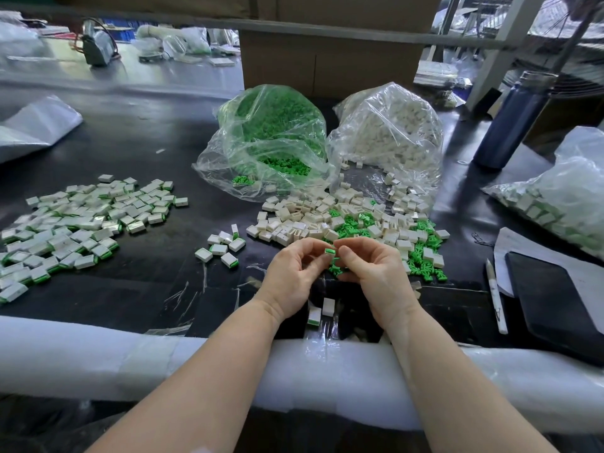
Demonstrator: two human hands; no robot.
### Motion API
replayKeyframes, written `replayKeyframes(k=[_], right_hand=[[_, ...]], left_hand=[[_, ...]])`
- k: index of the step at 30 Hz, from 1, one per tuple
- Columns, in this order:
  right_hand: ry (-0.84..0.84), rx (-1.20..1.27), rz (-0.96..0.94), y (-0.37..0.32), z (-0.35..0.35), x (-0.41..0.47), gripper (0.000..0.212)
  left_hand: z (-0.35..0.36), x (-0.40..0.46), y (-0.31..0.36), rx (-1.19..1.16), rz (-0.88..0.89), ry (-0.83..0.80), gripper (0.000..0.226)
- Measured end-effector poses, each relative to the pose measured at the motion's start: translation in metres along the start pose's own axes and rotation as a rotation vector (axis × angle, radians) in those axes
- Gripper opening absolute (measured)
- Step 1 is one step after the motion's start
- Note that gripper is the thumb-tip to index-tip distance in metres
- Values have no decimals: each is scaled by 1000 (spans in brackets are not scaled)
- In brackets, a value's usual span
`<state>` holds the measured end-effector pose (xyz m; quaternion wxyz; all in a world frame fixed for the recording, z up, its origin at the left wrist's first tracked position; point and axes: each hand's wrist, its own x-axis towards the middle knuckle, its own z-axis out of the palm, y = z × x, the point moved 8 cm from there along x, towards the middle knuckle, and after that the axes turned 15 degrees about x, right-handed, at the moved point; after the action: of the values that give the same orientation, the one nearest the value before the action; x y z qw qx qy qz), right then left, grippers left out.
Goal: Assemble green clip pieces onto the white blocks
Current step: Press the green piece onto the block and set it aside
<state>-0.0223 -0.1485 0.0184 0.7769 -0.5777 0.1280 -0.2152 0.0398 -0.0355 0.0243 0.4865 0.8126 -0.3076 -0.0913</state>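
Observation:
My left hand (294, 276) and my right hand (372, 273) meet above the black table, fingertips together around a small green clip piece (329, 252) that both pinch. Whether a white block sits behind it is hidden by the fingers. More green clips (335, 268) show under my right fingers. A loose mix of white blocks (294, 220) and green clips (353, 227) lies just beyond my hands. Two blocks (327, 306) lie between my wrists. A big spread of finished blocks with green edges (75, 223) covers the left.
A clear bag of green clips (271, 138) and a clear bag of white blocks (389, 132) lie open at the back. A dark bottle (510, 122), a bag of finished pieces (562, 197), a black tablet (555, 299) and a pen (496, 299) are on the right. White foam padding (98, 358) lines the near edge.

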Motion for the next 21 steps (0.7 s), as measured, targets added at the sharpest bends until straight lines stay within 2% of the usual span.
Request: replayKeyframes(k=[7,15,21], right_hand=[[-32,-143,-50,-1,3,0,10],[-29,-370,-152,-4,6,0,7],[-57,-526,-228,-8,11,-2,2]], left_hand=[[-4,1,-8,-150,-55,64,15],[-12,1,-5,-70,-34,149,8],[-17,0,-6,-33,-44,219,18]])
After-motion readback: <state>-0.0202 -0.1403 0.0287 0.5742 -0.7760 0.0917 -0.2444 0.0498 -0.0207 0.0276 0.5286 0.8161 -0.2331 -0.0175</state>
